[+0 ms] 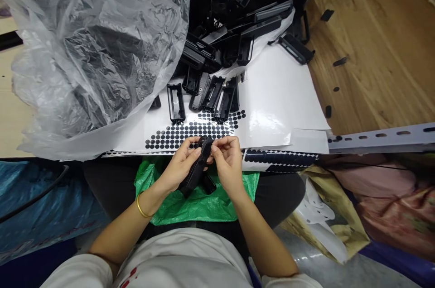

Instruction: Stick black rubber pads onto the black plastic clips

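My left hand (183, 161) is closed around a long black plastic casing (195, 172) with a carbon-fibre-like pattern, held tilted over my lap. At its upper end, the fingers of my right hand (227, 156) are pinched together; what lies between them, if anything, is too small to make out. Just beyond my hands lies a white sheet (268, 116) bearing rows of round black stickers (180, 136). Several similar black casings, one an open-sided casing (176, 103), rest on the sheet. Another black piece (208, 183) lies on the green cloth (163, 206) across my lap.
A large clear plastic bag (102, 52) covers the left of the table. Behind the sheet is a heap of black casings (238, 21). Small black pieces (327, 15) dot the wooden board (380, 52) at right, near a slotted white metal rail (384, 137).
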Demonstrator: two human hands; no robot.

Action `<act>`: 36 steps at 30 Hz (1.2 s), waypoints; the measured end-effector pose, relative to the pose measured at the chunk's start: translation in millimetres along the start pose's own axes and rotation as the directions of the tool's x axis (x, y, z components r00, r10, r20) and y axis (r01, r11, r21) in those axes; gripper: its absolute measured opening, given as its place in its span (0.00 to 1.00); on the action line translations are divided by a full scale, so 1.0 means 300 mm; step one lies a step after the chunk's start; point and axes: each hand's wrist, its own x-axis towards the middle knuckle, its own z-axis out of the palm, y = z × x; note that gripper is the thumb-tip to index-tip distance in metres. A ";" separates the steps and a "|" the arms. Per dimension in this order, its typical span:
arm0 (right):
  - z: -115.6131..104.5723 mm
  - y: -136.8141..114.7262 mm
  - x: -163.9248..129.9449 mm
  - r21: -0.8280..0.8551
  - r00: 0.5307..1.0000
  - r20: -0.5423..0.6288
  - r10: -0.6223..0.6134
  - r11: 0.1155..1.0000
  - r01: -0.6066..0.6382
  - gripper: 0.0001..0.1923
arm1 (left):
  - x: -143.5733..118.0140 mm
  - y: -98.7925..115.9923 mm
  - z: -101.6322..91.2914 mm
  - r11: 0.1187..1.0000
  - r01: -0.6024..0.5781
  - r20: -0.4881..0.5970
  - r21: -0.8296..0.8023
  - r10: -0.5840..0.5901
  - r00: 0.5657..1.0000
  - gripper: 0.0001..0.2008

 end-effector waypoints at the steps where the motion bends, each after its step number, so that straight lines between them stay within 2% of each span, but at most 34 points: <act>1: 0.002 0.004 -0.001 -0.007 1.000 -0.009 -0.003 1.000 0.003 0.07 | -0.001 -0.001 0.002 1.000 -0.007 -0.008 0.009 0.007 1.000 0.21; 9: 0.007 0.033 -0.004 -0.023 1.000 -0.021 0.002 1.000 -0.002 0.08 | 0.016 -0.029 0.012 0.992 -0.078 -0.077 0.101 0.086 0.993 0.21; 17: 0.000 0.051 -0.011 -0.095 0.998 -0.048 -0.031 0.995 0.026 0.09 | 0.016 -0.042 0.017 0.993 -0.087 -0.078 0.076 0.093 0.993 0.20; 25: 0.006 0.033 -0.013 -0.297 0.986 -0.046 -0.161 0.945 0.141 0.07 | 0.014 -0.036 -0.024 0.952 -0.161 0.012 0.261 0.163 0.987 0.18; 28: 0.009 0.029 -0.019 -0.406 0.978 -0.001 -0.210 0.894 0.192 0.05 | 0.014 -0.028 -0.028 0.950 -0.166 0.026 0.266 0.165 0.986 0.17; 31: 0.004 0.023 -0.014 -0.583 0.939 0.062 -0.338 0.751 0.309 0.02 | 0.015 -0.025 -0.024 0.968 -0.137 0.023 0.210 0.135 0.991 0.17; 33: -0.010 0.017 -0.001 -0.651 0.911 0.079 -0.405 0.672 0.355 0.05 | 0.012 -0.024 -0.022 0.985 -0.079 0.018 0.151 0.077 0.997 0.18; 36: -0.045 0.006 0.027 -0.644 0.913 0.027 -0.407 0.692 0.327 0.15 | -0.012 -0.016 -0.029 0.994 0.000 0.050 0.114 -0.006 0.999 0.19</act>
